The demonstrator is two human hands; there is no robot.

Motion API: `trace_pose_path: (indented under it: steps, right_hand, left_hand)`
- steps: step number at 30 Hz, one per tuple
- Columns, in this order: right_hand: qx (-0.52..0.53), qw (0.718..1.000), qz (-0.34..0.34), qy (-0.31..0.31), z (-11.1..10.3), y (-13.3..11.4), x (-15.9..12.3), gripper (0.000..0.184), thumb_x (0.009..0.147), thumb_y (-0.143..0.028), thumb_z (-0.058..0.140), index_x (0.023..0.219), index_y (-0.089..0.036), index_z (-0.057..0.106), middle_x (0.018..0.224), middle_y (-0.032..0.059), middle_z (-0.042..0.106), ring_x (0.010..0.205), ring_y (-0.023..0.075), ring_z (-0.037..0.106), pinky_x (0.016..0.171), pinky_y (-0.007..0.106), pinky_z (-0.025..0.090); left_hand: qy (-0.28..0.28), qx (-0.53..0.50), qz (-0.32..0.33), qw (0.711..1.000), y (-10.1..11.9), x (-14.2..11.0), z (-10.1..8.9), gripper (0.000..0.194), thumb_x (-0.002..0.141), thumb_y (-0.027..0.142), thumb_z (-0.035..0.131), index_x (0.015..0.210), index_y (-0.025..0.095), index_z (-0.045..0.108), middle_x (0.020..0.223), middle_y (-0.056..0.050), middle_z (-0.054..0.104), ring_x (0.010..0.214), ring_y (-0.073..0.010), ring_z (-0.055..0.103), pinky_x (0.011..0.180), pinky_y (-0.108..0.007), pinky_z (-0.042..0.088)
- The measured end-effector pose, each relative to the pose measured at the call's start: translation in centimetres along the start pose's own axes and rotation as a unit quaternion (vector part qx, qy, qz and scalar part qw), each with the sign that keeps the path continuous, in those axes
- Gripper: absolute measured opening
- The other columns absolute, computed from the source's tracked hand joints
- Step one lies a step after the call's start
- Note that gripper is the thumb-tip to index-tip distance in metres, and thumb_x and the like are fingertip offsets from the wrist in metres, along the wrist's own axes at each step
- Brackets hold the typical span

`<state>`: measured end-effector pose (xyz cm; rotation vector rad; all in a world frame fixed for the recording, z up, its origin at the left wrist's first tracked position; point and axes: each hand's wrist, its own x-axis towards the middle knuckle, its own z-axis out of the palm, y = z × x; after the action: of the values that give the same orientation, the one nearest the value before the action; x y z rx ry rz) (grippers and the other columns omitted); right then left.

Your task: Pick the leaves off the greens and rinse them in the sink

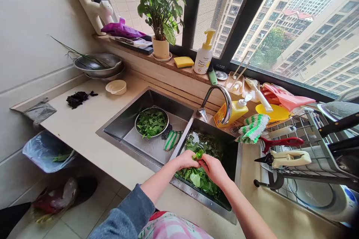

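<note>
Hands: both are over the right-hand basin of the sink (241, 164), meeting in the middle, fingertips together.
Left hand: the left hand (187, 159) has its fingers curled in, pinching one side of a small green leaf sprig (199, 154).
Right hand: the right hand (213, 168) is closed on the other side of the same sprig, thumb and fingers nipped tight, nothing else in it.
Sprig: held between the two hands, just above the pile of leafy greens (198, 177) that fills the right basin; whether it touches the pile, cannot tell.
Right basin: dark, packed with wet greens from the near wall up to under the tap (221, 95).
Left basin: a metal bowl (152, 122) of picked leaves sits on the floor of it, with a green-and-white striped cloth (172, 139) just beside the bowl, against the divider.
Behind the tap: a yellow soap bottle (232, 112) and, next to it, a green-striped glove (252, 127) draped on the counter edge.
Windowsill: a potted plant (160, 11), a yellow sponge (183, 61) and a white pump bottle (203, 58) in a row.
Right side: a wire dish rack (305, 145) carrying red-handled scissors (282, 142) and a white-handled cutter (288, 158).
Left counter: a stack of metal basins (98, 65), a small cream dish (116, 87) and a dark clump of scraps (77, 99), well apart from the hands.
Floor: a bin lined with a plastic bag (47, 151) below the counter on the left.
</note>
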<state>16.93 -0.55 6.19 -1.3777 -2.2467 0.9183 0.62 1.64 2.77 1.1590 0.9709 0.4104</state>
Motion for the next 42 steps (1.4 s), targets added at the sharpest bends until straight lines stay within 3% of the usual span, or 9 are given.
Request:
trace_pose_path:
  steps: [6, 11, 15, 21, 27, 32, 36, 38, 42]
  right_hand:
    - [-0.021, 0.999, 0.026, 0.013, 0.1, 1.1, 0.1, 0.013, 0.083, -0.026, 0.043, 0.07, -0.022, 0.043, 0.063, -0.001, 0.05, 0.054, 0.013, 0.042, 0.052, 0.024, 0.026]
    - [0.052, 0.997, 0.063, 0.003, -0.2, 1.8, 0.0, 0.016, 0.083, -0.03, 0.043, 0.069, -0.022, 0.04, 0.063, -0.0024, 0.048, 0.054, 0.0118, 0.038, 0.052, 0.023, 0.027]
    - [0.107, 0.99, 0.083, -0.041, -0.2, 1.8, -0.1, 0.017, 0.083, -0.032, 0.044, 0.071, -0.02, 0.045, 0.066, -0.0015, 0.051, 0.058, 0.0116, 0.041, 0.054, 0.023, 0.03]
    - [0.033, 0.995, 0.04, -0.083, 0.1, 1.4, -0.3, 0.013, 0.083, -0.025, 0.042, 0.072, -0.02, 0.044, 0.066, -0.0019, 0.051, 0.056, 0.0108, 0.04, 0.053, 0.022, 0.029]
    - [0.0, 0.994, 0.027, -0.107, 0.4, 0.8, 0.0, 0.008, 0.081, -0.017, 0.039, 0.075, -0.02, 0.044, 0.069, -0.0003, 0.052, 0.058, 0.0112, 0.044, 0.055, 0.022, 0.032]
    - [-0.006, 0.995, 0.04, -0.087, 0.8, 0.6, 0.1, 0.008, 0.077, -0.017, 0.04, 0.07, -0.019, 0.044, 0.059, -0.0034, 0.045, 0.052, 0.0099, 0.037, 0.05, 0.021, 0.028]
    - [0.022, 0.997, 0.047, -0.063, 1.1, 0.8, -0.1, 0.01, 0.075, -0.018, 0.038, 0.067, -0.02, 0.042, 0.056, -0.0054, 0.038, 0.05, 0.0092, 0.032, 0.049, 0.021, 0.024]
    - [0.032, 0.996, 0.068, -0.039, 1.5, 1.0, -0.1, 0.01, 0.076, -0.021, 0.038, 0.066, -0.02, 0.041, 0.055, -0.0055, 0.036, 0.05, 0.0093, 0.031, 0.049, 0.021, 0.024]
    - [0.052, 0.988, 0.136, 0.049, 2.7, 1.5, 0.1, 0.016, 0.076, -0.03, 0.041, 0.064, -0.02, 0.04, 0.053, -0.0058, 0.036, 0.048, 0.0093, 0.03, 0.047, 0.021, 0.023]
  left_hand:
    - [0.005, -0.02, -0.005, 1.0, -0.4, -0.1, 0.1, 0.017, 0.056, 0.029, 0.062, 0.057, 0.016, 0.051, 0.05, 0.006, 0.038, 0.048, -0.0074, 0.03, 0.045, -0.022, 0.022]
    - [-0.003, -0.03, 0.001, 1.0, -0.3, -0.3, -0.1, 0.022, 0.063, 0.037, 0.059, 0.072, 0.017, 0.056, 0.056, 0.006, 0.042, 0.051, -0.0088, 0.035, 0.046, -0.02, 0.028]
    - [-0.035, 0.059, 0.041, 0.997, -0.4, -0.2, -0.2, 0.011, 0.066, 0.027, 0.054, 0.063, 0.016, 0.054, 0.051, 0.006, 0.039, 0.048, -0.0082, 0.032, 0.046, -0.021, 0.024]
    - [-0.031, 0.238, 0.034, 0.97, -0.5, 0.4, -0.3, 0.016, 0.065, 0.025, 0.053, 0.052, 0.017, 0.047, 0.046, 0.006, 0.034, 0.046, -0.0092, 0.031, 0.047, -0.022, 0.024]
    - [0.016, 0.315, 0.061, 0.947, -0.4, 0.0, -0.1, 0.015, 0.067, 0.029, 0.054, 0.075, 0.016, 0.052, 0.069, 0.001, 0.052, 0.063, -0.014, 0.045, 0.053, -0.022, 0.032]
    - [0.018, 0.27, 0.082, 0.959, -0.5, -0.9, -0.2, 0.04, 0.066, 0.017, 0.051, 0.106, 0.017, 0.046, 0.084, -0.001, 0.059, 0.073, -0.0151, 0.053, 0.063, -0.023, 0.04]
    - [0.018, 0.218, 0.16, 0.963, -0.7, -1.3, -0.1, 0.049, 0.068, 0.011, 0.047, 0.116, 0.02, 0.045, 0.105, -0.003, 0.06, 0.088, -0.0153, 0.055, 0.077, -0.025, 0.042]
    - [0.034, 0.234, 0.156, 0.959, -0.8, -1.2, 0.2, 0.04, 0.071, 0.012, 0.045, 0.11, 0.019, 0.052, 0.104, -0.004, 0.062, 0.09, -0.0163, 0.056, 0.079, -0.026, 0.041]
    - [0.106, 0.305, 0.074, 0.944, -1.1, -0.8, 0.8, 0.02, 0.075, 0.016, 0.042, 0.079, 0.016, 0.062, 0.076, -0.004, 0.065, 0.071, -0.0159, 0.056, 0.063, -0.024, 0.039]
